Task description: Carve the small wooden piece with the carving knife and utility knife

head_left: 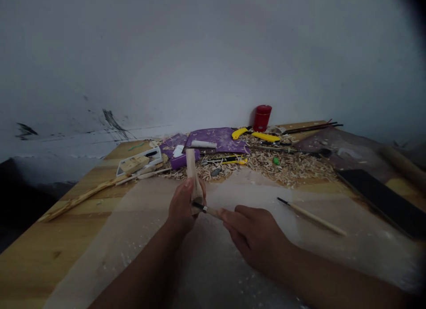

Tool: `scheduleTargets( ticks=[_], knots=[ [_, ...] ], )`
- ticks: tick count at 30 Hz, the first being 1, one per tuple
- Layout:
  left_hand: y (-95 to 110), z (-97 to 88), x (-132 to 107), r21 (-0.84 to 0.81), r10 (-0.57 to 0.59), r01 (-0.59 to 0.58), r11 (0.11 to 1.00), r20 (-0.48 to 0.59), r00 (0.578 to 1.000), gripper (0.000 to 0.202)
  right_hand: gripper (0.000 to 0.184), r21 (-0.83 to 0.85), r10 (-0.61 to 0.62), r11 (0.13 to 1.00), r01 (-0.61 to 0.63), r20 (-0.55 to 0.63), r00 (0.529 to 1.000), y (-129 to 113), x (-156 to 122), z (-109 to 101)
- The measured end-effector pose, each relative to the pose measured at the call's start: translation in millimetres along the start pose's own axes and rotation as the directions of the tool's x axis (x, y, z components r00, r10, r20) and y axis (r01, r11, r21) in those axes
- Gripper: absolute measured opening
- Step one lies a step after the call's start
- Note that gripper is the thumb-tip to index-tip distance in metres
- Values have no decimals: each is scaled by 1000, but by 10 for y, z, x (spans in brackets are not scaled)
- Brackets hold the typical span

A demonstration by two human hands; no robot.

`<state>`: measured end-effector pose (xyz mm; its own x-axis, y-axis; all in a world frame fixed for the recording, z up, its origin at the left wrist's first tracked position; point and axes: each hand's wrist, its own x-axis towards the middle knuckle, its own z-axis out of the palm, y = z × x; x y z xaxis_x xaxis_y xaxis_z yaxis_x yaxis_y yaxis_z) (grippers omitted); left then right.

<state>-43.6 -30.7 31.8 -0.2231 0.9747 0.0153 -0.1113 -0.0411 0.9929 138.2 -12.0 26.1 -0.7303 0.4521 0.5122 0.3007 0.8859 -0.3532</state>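
**L hand** (182, 207): fingers closed round lower end of pale wood blank (191, 167), held upright, low & centre over sheet.

**R hand** (254, 238): fingers pressed together, pinching wooden handle of carving knife (209, 213).

**Blade**: dark tip at blank's lower end, seems to touch; from here I can't tell cut depth.

**Technique**: my read, hands close together = good control; L fingers sit near edge, so I'd keep them behind it.

**Sheet**: translucent plastic sheet (233, 273) under hands, spare slim wooden-handled tool (313, 217) on it to R.

**Table**: wood shavings (282, 167) heaped beyond, w/ yellow utility knife (226, 160) & purple mat (216, 138).
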Motion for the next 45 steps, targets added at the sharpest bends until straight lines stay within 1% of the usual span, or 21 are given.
scheduleTargets(
  ticks=[2,3,5,7,8,12,16,19,21,24,28,34,37,41,45],
  knots=[
    [21,20,-1,-18,86,-87,996,-47,995,44,30,39,22,999,-22,-10,1000,2,-5,16],
    [27,29,-1,-34,95,-97,995,-62,994,44,29,84,45,995,-44,-6,999,12,0,7],
    [23,36,-3,-39,56,-58,998,-46,997,46,25,205,96,974,-96,12,995,47,26,-52],
    [6,22,-7,-4,18,-18,1000,8,1000,47,22,312,124,941,-131,42,991,95,65,-154],
    [-3,10,-11,22,9,-10,1000,46,999,47,21,339,126,930,-139,62,990,120,84,-211],
    [-2,-23,-37,85,20,-38,996,201,979,46,18,347,73,930,-118,141,987,195,133,-381],
    [47,-5,-54,113,-5,-30,993,299,954,48,20,330,18,941,-77,178,984,213,130,-417],
    [64,7,-57,131,-60,18,991,329,943,49,20,328,4,942,-69,193,981,198,125,-407],
    [57,7,-55,135,-69,28,991,315,947,49,20,314,7,947,-64,181,984,176,125,-395],
    [32,8,-52,107,-48,20,994,270,962,48,20,302,23,951,-73,165,986,138,118,-366],
    [4,25,-49,62,-20,9,998,176,984,46,21,274,47,958,-81,131,990,97,89,-301],
    [2,66,-50,14,-3,2,1000,53,999,46,20,216,60,974,-73,64,996,32,52,-197],
    [10,96,-45,-17,31,-31,999,-13,999,47,21,197,74,977,-80,37,997,5,36,-149],
    [20,123,-36,-53,61,-66,996,-103,993,43,25,165,57,985,-53,-16,998,-15,21,-91],
    [28,139,-49,-46,94,-103,994,-156,983,44,25,144,64,988,-58,-38,997,-34,15,-45]
  ],
)
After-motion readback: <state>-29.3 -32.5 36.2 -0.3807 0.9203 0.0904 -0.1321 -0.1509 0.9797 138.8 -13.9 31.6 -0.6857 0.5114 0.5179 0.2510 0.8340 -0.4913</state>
